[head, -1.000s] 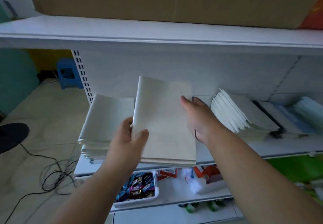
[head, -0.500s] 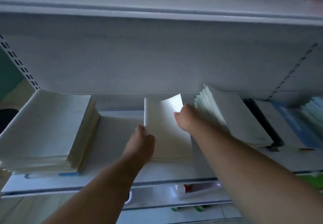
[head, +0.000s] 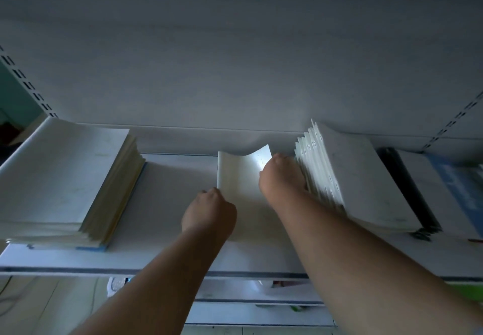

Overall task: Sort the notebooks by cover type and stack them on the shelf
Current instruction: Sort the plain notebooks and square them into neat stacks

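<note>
Left hand (head: 209,213) & right hand (head: 281,177) both grip white notebook (head: 240,177) on shelf (head: 170,259) btwn left stack (head: 65,177) & right stack (head: 352,177); sorting appears partly done.

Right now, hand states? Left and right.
Left hand: grips the near left edge of the white notebook.
Right hand: grips the same notebook's right edge; far corner curls up.

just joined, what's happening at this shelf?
A person is sorting notebooks on the white metal shelf. Both hands hold a thin stack of pale white notebooks lying mid-shelf: the left hand at its left edge, the right hand at its right edge, far corner curling up. A tall white stack sits left, a fanned white stack right.
</note>
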